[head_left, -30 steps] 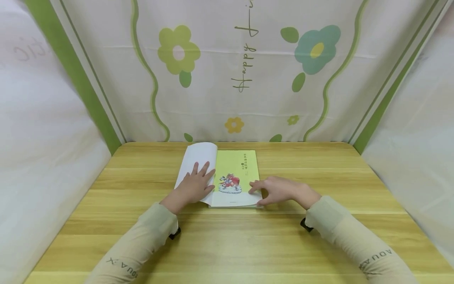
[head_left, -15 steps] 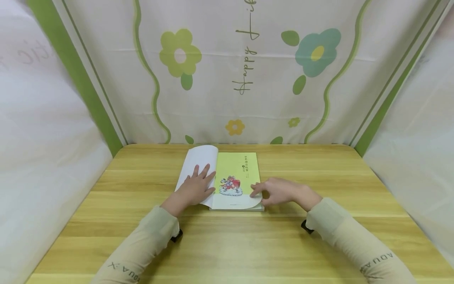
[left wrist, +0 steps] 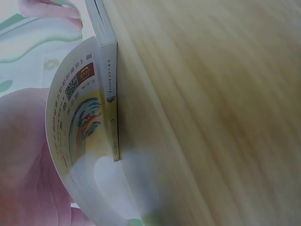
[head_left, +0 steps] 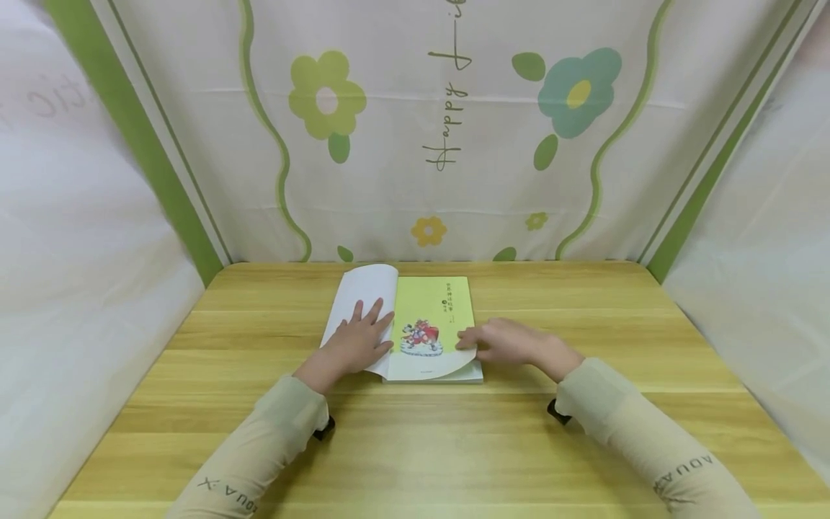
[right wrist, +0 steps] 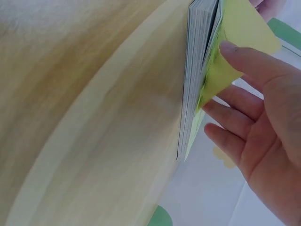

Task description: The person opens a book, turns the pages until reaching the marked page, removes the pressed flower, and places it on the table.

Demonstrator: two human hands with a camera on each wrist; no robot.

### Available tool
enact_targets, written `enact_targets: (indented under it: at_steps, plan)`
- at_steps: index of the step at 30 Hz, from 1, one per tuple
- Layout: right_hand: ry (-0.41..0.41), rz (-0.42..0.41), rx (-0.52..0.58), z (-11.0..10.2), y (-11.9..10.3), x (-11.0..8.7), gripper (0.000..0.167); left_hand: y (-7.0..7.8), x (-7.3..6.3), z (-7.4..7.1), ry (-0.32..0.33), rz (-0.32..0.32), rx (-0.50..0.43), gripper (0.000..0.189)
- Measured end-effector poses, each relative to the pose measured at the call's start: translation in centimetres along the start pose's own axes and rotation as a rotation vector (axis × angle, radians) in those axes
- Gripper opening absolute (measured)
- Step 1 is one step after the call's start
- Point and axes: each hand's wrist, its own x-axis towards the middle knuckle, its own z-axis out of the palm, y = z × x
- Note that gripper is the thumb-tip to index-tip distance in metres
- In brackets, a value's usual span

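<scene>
A paperback book lies on the table with its front cover turned to the left, white inside face up. My left hand rests on that cover near the fold, fingers spread. In the left wrist view the cover bows away from the spine, showing its printed outer face. A yellow-green title page bears dark characters and a small colourful figure. My right hand pinches this page near its lower right corner, which curls up. In the right wrist view the thumb lies against the bent page, above the page block.
The book is on a wooden table near its far edge. A white curtain with flowers and lettering hangs behind it, and pale fabric walls stand on both sides.
The right fingers have closed in on the lower right corner of the yellow-green page and lifted it, baring white paper beneath. My left hand stays on the cover.
</scene>
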Motion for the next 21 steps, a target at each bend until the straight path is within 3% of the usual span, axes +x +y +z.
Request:
enact_targets:
  at_steps: [4, 12, 18, 21]
  plan:
    - [0.041, 0.022, -0.02, -0.01, 0.11, 0.02, 0.026, 0.02, 0.07, -0.02, -0.008, -0.005, -0.01, 0.064]
    - [0.147, 0.178, 0.003, 0.25, 0.24, 0.4, 0.029, -0.01, 0.01, -0.2, -0.02, -0.009, -0.038, 0.064]
    - [0.194, 0.3, 0.074, 0.41, 0.02, 0.61, 0.066, 0.02, -0.13, -0.33, -0.023, -0.01, -0.044, 0.064]
    - [0.185, 0.352, 0.184, 0.36, -0.02, 0.8, 0.088, 0.0, -0.11, -0.35, -0.022, -0.01, -0.048, 0.064]
